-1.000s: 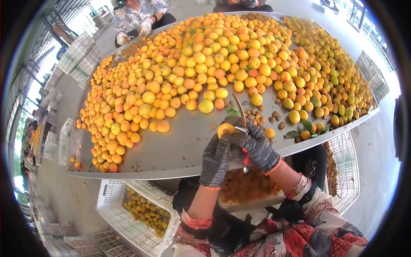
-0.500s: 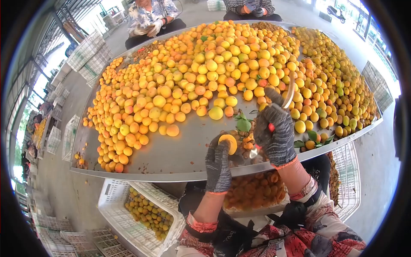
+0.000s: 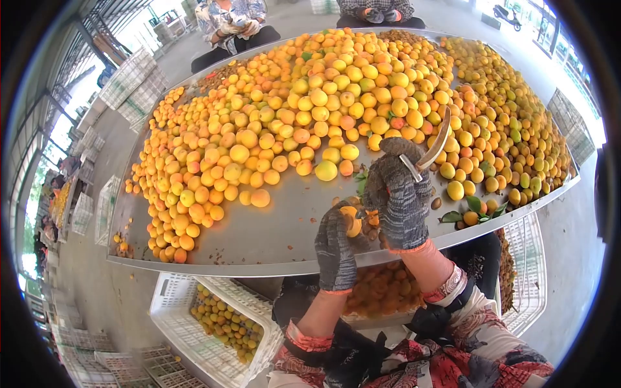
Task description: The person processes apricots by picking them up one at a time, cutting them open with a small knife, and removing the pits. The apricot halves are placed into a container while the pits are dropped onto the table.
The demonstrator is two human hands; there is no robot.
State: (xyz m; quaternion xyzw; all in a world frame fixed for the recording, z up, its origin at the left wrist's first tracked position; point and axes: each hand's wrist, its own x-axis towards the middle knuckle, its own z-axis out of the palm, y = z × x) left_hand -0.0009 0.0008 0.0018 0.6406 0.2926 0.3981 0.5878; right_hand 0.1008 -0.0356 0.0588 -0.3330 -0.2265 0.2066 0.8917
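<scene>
My left hand [image 3: 336,249], in a grey knitted glove, is closed on a cut apricot [image 3: 351,220] near the table's front edge. To its right my right hand [image 3: 400,200], gloved the same way, grips a curved knife [image 3: 436,143] whose blade points up and away. The fingers of my right hand are close beside the cut fruit; whether they touch it is unclear. Beyond both hands a large heap of apricots [image 3: 278,123] covers much of the metal table [image 3: 272,233]. A loose pit [image 3: 436,203] lies right of my right hand.
Below the table edge stand a white crate [image 3: 171,301] with greenish apricots, a container of orange pieces [image 3: 381,288] and another white crate [image 3: 527,258] at the right. Green leaves [image 3: 453,216] lie near the front edge. Two people [image 3: 236,19] [image 3: 375,11] sit across the table.
My right hand has moved left, closer to my left hand, and the knife has turned so more of its blade shows. The cut apricot now appears opened, and the pit has come into view.
</scene>
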